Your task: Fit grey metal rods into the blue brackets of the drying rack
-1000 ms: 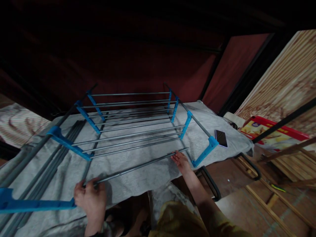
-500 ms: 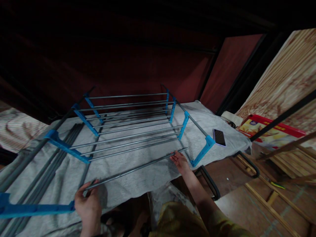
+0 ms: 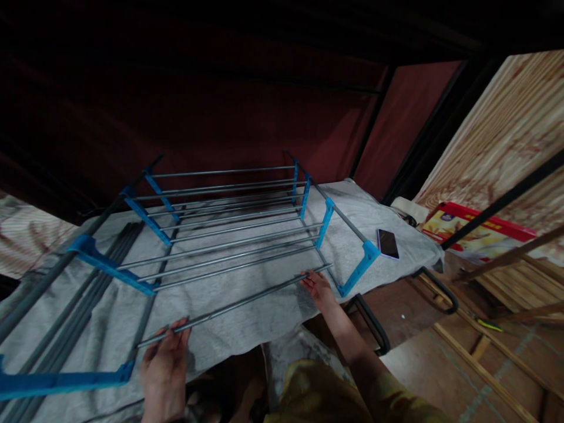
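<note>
My left hand [image 3: 166, 359] is closed around a thin grey metal tube [image 3: 238, 304] near its left end, which sticks out past the fingers. Toward the other end, my right hand [image 3: 318, 289] pinches the same tube, its right tip beside a front blue bracket [image 3: 359, 271]. The tube is held in front of a partly built rack, slightly apart from its nearest fitted crossbar [image 3: 242, 266]. Several crossbars link blue plastic brackets on both sides. Close to my left hand is the front left blue bracket [image 3: 66, 382]; neither end of the held tube appears seated in a bracket.
A bundle of grey tubes [image 3: 83, 320] lies at the left on the grey cloth [image 3: 259, 329]. A phone [image 3: 388, 244] rests right of the rack. Black metal loops [image 3: 372, 326] stick out at the front edge. A red-yellow box [image 3: 476, 229] stands beyond, at right.
My left hand has shifted right along the tube and turned, so the tube's left end now shows. My right hand keeps its hold. The view has moved slightly.
</note>
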### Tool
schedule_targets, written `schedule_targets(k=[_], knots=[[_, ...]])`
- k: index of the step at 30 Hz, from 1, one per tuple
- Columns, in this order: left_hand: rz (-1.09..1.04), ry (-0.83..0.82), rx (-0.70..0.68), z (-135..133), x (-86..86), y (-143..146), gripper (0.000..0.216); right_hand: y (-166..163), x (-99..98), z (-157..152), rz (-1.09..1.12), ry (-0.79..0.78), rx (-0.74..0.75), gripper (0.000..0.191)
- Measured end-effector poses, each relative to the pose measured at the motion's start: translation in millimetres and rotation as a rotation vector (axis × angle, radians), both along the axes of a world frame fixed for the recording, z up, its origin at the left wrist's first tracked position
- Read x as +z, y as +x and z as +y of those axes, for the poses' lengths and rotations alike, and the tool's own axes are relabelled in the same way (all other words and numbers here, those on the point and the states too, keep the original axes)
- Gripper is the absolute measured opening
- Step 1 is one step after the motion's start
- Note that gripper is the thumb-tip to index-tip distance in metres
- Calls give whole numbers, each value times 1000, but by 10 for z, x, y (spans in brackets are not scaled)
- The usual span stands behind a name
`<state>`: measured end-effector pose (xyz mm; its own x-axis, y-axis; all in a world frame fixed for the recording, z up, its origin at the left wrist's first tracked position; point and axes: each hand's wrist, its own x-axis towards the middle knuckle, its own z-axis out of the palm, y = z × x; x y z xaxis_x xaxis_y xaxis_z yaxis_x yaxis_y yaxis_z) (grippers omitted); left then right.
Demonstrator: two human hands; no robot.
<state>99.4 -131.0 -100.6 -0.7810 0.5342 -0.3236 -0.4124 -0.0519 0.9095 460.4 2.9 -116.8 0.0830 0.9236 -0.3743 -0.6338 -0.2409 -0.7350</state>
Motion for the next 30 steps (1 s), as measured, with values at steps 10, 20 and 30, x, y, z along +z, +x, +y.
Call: schedule_targets(k=[10, 20, 30], knots=[[-189, 15, 138, -25, 152, 2, 24, 16, -24, -1, 20, -16, -90, 17], [-283, -7, 69, 35, 226, 149, 20, 23, -31, -3, 27, -40, -94, 25], [-312, 5, 8, 15, 142, 213, 23, 96, -33, -72, -41, -35, -72, 19]])
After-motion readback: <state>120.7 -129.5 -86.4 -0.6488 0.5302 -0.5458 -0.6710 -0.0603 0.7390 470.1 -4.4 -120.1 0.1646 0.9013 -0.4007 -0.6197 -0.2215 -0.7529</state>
